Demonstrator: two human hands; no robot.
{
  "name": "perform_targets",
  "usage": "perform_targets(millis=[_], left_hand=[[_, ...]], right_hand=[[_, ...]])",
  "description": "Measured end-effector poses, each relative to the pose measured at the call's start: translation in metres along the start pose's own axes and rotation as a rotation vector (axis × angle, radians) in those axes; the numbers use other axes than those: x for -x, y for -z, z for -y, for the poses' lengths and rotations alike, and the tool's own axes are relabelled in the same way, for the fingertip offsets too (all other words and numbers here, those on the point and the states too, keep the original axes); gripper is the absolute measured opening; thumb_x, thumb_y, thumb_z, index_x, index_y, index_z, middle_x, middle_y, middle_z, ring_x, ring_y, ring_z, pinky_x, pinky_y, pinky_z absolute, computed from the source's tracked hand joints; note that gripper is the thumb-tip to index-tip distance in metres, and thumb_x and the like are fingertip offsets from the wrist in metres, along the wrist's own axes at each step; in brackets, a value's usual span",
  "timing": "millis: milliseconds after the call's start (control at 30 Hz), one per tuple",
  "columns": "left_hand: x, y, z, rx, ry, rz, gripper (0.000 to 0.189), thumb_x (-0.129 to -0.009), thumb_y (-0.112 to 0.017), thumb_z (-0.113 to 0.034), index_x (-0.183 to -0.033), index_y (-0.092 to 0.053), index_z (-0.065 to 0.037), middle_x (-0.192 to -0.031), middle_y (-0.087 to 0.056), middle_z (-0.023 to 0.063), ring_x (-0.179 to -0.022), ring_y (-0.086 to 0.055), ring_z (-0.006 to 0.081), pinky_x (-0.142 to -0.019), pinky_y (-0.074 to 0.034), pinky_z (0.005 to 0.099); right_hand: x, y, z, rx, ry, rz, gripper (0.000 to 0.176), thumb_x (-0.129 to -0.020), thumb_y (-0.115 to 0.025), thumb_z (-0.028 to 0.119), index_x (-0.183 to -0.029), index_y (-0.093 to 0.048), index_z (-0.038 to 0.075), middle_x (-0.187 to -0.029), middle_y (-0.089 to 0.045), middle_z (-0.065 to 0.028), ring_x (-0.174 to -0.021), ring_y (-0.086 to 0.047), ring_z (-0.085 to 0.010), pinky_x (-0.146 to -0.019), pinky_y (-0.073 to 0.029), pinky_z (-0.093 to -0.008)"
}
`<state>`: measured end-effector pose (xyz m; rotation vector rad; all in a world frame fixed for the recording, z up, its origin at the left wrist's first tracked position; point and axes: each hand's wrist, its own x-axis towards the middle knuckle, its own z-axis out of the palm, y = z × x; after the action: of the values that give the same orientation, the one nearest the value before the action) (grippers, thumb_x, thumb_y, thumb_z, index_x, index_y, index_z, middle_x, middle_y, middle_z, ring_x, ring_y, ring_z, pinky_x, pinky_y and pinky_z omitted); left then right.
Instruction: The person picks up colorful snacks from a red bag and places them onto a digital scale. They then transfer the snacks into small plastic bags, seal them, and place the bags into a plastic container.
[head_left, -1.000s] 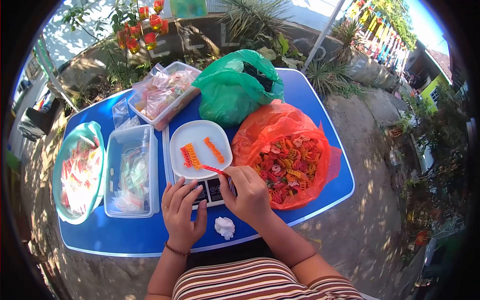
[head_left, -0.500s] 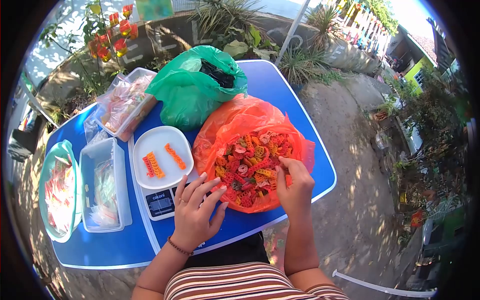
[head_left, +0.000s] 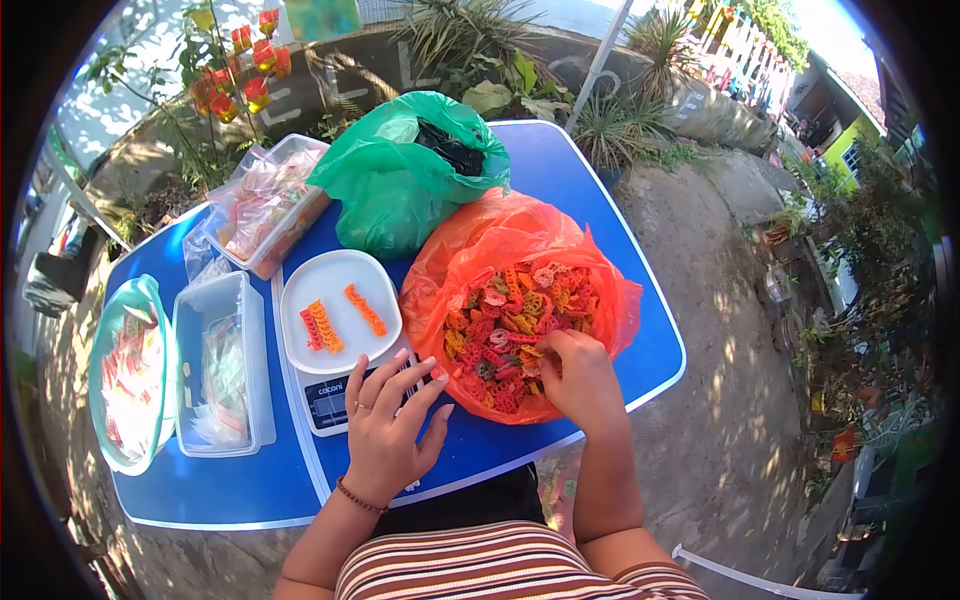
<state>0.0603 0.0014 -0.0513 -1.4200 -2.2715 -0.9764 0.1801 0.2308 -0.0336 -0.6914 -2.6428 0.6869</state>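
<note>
My right hand [head_left: 582, 382] reaches into an orange plastic bag [head_left: 455, 262] full of red, yellow and orange wheel-shaped and ridged snack pieces [head_left: 505, 325]. Its thumb and fingertips are pinched together down among the pieces; what lies between them is hidden. My left hand [head_left: 395, 430], with spread fingers and nothing in them, hovers by the near edge of a digital kitchen scale [head_left: 328, 405], partly covering it. On the scale sits a white square plate [head_left: 372, 285] with a few ridged snack strips [head_left: 365, 310], red and orange.
A green plastic bag [head_left: 370, 180] with something black in it stands behind the orange one. On the left of the blue folding table [head_left: 545, 160] are a clear tub of small plastic bags [head_left: 262, 400], a teal basket of packets [head_left: 105, 440] and another tub of filled bags [head_left: 318, 205].
My right hand has moved down and a little left, deeper into the snack pieces. The left hand keeps its place over the scale. The whole view has shifted slightly.
</note>
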Motion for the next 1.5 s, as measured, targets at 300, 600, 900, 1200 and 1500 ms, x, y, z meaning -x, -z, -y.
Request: perform_targets(millis=[300,600,900,1200,1500], left_hand=[[0.001,-0.003,-0.003,0.017,-0.011,0.040,0.032,-0.084,-0.079,-0.019,-0.115,-0.072,-0.016,-0.127,-0.068,0.0035,-0.131,-0.056,0.0282,-0.122,-0.027,0.0544],[0.007,0.002,0.004,-0.028,0.039,-0.035,0.030,-0.083,-0.078,-0.017,-0.113,-0.074,-0.016,-0.127,-0.068,0.0034,-0.129,-0.058,0.0275,-0.120,-0.029,0.0530],[0.030,0.032,0.022,-0.112,0.267,-0.200,0.030,-0.084,-0.077,-0.019,-0.113,-0.074,-0.015,-0.126,-0.068,0.0037,-0.126,-0.058,0.0269,-0.116,-0.032,0.0479],[0.048,0.058,0.041,-0.120,0.328,-0.226,0.027,-0.084,-0.075,-0.012,-0.111,-0.073,-0.009,-0.127,-0.068,0.0098,-0.125,-0.059,0.0323,-0.112,-0.037,0.0479],[0.046,0.053,0.054,-0.104,0.322,-0.273,0.027,-0.084,-0.075,-0.014,-0.111,-0.074,-0.011,-0.124,-0.069,0.0065,-0.121,-0.061,0.0293,-0.105,-0.040,0.0429]], right_hand=[[0.000,0.000,0.011,-0.222,0.067,0.045,0.014,-0.085,-0.071,0.003,-0.098,-0.069,-0.004,-0.091,-0.072,-0.0228,-0.087,-0.070,-0.0400,-0.081,-0.056,-0.0455],[0.001,-0.007,0.039,-0.471,0.144,-0.118,0.011,-0.085,-0.072,-0.005,-0.095,-0.069,-0.003,-0.088,-0.073,-0.0156,-0.080,-0.074,-0.0234,-0.074,-0.058,-0.0330],[-0.031,-0.072,0.118,-0.465,0.404,0.080,0.011,-0.087,-0.065,-0.004,-0.098,-0.069,-0.005,-0.094,-0.069,-0.0225,-0.090,-0.069,-0.0406,-0.078,-0.056,-0.0442],[-0.035,-0.083,0.126,-0.443,0.378,0.011,0.020,-0.087,-0.070,-0.005,-0.106,-0.072,-0.004,-0.099,-0.073,-0.0195,-0.085,-0.074,-0.0289,-0.074,-0.058,-0.0348],[-0.009,-0.054,0.107,-0.365,0.336,-0.077,0.013,-0.087,-0.073,-0.003,-0.099,-0.073,-0.004,-0.094,-0.074,-0.0168,-0.085,-0.075,-0.0271,-0.078,-0.058,-0.0344]])
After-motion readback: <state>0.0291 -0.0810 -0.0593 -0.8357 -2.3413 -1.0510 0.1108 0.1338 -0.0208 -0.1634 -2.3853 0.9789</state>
